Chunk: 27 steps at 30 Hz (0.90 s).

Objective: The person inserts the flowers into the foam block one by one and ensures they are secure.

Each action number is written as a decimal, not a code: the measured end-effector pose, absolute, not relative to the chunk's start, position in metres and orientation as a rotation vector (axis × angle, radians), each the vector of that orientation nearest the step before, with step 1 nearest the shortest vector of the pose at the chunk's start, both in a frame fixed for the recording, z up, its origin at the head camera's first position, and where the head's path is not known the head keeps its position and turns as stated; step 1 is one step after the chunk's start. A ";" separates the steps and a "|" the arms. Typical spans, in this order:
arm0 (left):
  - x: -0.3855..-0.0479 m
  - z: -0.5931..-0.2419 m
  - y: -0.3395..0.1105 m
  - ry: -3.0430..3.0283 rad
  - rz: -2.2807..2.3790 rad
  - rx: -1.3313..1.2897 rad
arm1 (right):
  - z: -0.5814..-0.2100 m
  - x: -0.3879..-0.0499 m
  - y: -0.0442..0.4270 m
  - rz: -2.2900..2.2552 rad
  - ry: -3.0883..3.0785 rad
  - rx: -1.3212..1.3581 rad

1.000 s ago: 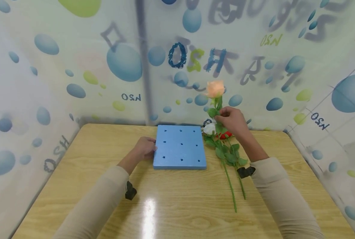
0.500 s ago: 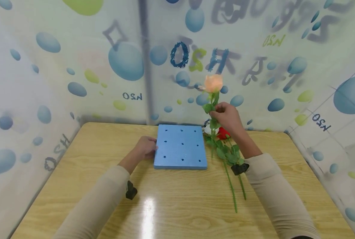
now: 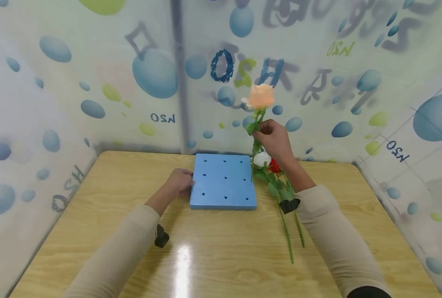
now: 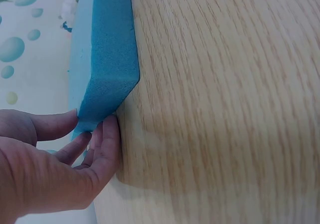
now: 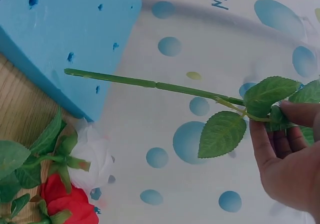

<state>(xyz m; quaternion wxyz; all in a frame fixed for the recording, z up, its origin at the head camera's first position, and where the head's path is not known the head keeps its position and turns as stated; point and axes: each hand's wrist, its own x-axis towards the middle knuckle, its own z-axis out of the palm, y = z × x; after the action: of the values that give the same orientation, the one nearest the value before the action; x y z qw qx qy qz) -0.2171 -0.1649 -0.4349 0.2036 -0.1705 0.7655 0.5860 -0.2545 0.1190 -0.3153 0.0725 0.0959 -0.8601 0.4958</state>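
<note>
A peach artificial rose [image 3: 261,97] is held upright by its stem in my right hand [image 3: 274,138], thumb and fingers pinching it among the leaves. The bare lower end of its green stem [image 5: 155,85] hangs by the right edge of a blue foam block [image 3: 223,203]. In the right wrist view that stem end shows in front of the block's holes; whether it touches cannot be told. My left hand [image 4: 60,159] holds the block's left side, thumb at the upper edge and fingers low against the side. The block lies flat, with several small holes in its top.
A white rose [image 3: 262,159] and a red rose [image 3: 275,166] lie right of the block, their stems running toward the front. Everything rests on a wooden table [image 3: 221,248]. A patterned curtain [image 3: 131,82] stands behind the table.
My right hand has carried the peach rose up and to the left, from over the lying roses toward the block's right edge. The left hand stays at the block.
</note>
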 end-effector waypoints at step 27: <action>-0.218 -0.434 -0.166 2.132 1.633 -0.489 | -0.323 -0.278 0.066 1.572 -2.429 0.363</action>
<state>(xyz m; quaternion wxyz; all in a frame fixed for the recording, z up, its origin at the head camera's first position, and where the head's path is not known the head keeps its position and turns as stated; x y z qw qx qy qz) -0.2177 -0.1662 -0.4342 0.2048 -0.1753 0.7645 0.5855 -0.2777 0.0664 -0.3231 0.1127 0.1238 -0.8277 0.5357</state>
